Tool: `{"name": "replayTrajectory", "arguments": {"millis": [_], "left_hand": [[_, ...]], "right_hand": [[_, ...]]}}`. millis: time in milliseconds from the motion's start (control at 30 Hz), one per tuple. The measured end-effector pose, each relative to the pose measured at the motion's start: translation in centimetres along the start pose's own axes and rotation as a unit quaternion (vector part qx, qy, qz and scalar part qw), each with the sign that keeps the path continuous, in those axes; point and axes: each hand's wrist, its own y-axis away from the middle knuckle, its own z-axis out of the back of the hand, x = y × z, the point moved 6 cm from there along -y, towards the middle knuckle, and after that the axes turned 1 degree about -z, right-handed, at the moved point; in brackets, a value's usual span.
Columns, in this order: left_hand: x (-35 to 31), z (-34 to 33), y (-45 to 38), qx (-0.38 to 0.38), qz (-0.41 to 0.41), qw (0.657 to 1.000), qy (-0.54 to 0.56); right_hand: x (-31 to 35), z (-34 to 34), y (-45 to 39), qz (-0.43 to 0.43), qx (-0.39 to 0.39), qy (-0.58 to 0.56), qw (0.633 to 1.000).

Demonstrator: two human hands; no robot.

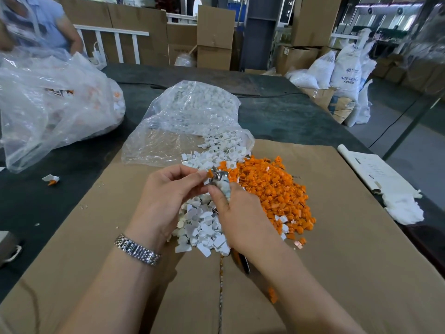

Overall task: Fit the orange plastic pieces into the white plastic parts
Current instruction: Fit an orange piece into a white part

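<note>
Head view: both my hands met over the piles on the cardboard sheet [337, 237].
My left hand [166, 196] pinched an orange piece [210, 174]; my right hand [240, 218] gripped a metal tool [220, 182] against it, white parts [202, 225] beneath, orange pieces [277, 189] beside.

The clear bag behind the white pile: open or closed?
Open. The clear bag lies on its side, its mouth facing the cardboard, with white parts spilling out onto it.

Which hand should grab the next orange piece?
Probably the right hand: the orange pile lies right beside it, on its side of the cardboard. The left hand sits over the white parts, farther from the orange ones.
</note>
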Motion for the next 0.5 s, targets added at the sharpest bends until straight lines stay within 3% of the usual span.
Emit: {"name": "replayTrajectory", "arguments": {"millis": [200, 500], "left_hand": [[-0.3, 0.1, -0.1, 0.004, 0.002, 1.0, 0.03], [-0.9, -0.4, 0.5, 0.056, -0.043, 0.996, -0.061]], "right_hand": [[0.7, 1.4, 0.6, -0.066, 0.134, -0.192, 0.97], [1.6, 3.9, -0.5, 0.012, -0.017, -0.169, 0.985]]}}
